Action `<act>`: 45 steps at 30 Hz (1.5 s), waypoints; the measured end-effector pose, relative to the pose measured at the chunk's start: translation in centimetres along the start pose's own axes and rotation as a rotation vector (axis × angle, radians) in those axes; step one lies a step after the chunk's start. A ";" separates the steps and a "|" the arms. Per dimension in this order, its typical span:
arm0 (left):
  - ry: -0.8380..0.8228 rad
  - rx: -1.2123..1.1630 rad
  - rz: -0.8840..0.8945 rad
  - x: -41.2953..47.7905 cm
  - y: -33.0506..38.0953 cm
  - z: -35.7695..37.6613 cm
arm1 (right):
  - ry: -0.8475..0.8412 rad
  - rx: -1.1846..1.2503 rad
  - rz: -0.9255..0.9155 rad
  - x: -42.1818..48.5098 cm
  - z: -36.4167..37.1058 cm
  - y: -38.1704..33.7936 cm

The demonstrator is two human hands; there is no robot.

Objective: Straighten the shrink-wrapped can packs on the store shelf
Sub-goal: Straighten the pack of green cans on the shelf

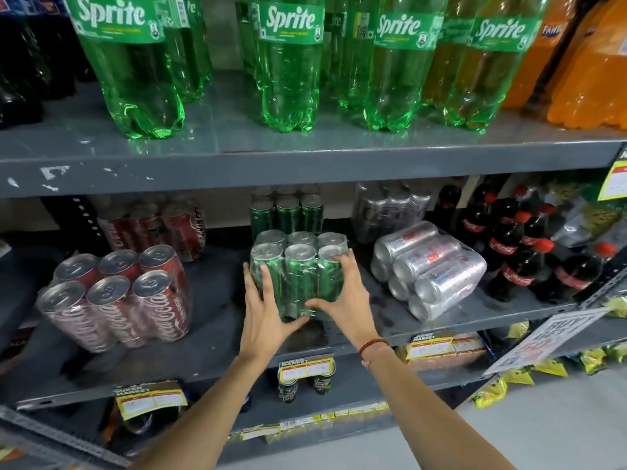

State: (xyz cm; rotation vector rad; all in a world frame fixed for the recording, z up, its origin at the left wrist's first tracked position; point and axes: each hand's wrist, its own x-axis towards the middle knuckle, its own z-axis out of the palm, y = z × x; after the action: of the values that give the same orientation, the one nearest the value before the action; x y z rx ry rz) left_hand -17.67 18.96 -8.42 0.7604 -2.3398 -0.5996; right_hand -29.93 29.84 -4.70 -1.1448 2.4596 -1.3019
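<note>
Left hand (263, 308) and right hand (342, 293) both squeeze green can pack (298, 273); silver can pack (429, 269) lying right of hands; slippery wrap, pack may slide, bump it

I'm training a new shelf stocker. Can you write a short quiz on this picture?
1. True or false: both hands grip the green can pack.
2. Which front pack lies on its side? A red pack B silver pack C green
3. What stands on the shelf above?

Key: 1 true, left hand and right hand. 2 B. 3 Sprite bottles.
</note>
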 end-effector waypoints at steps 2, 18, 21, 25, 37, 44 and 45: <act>-0.007 0.034 0.021 -0.2 -0.7 0.2 | 0.025 -0.010 -0.013 -0.5 0.6 0.4; 0.192 -0.169 -0.135 -2.6 2.8 -3.6 | -0.137 0.228 -0.050 4.8 -4.2 0.1; 0.130 -0.218 -0.293 -0.7 4.9 -2.1 | -0.318 0.241 0.003 6.9 -3.9 0.2; 0.091 -0.254 -0.388 0.8 5.6 -0.4 | -0.263 0.289 0.041 6.2 -2.7 1.2; -0.534 -0.126 -0.219 10.4 -1.2 -5.1 | 0.304 0.208 0.091 -5.3 4.3 -2.9; -0.351 -0.601 -0.587 8.6 -1.1 -3.6 | 0.233 0.084 0.042 -5.1 3.3 -3.1; -0.261 -0.637 -0.601 8.0 -0.5 -3.5 | 0.247 0.082 0.036 -4.6 2.4 -2.8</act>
State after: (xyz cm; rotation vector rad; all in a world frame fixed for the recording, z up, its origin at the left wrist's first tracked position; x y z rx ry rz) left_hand -20.41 12.68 -2.99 1.1073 -1.9112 -1.6858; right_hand -24.02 30.40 -5.09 -0.9674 2.5507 -1.6043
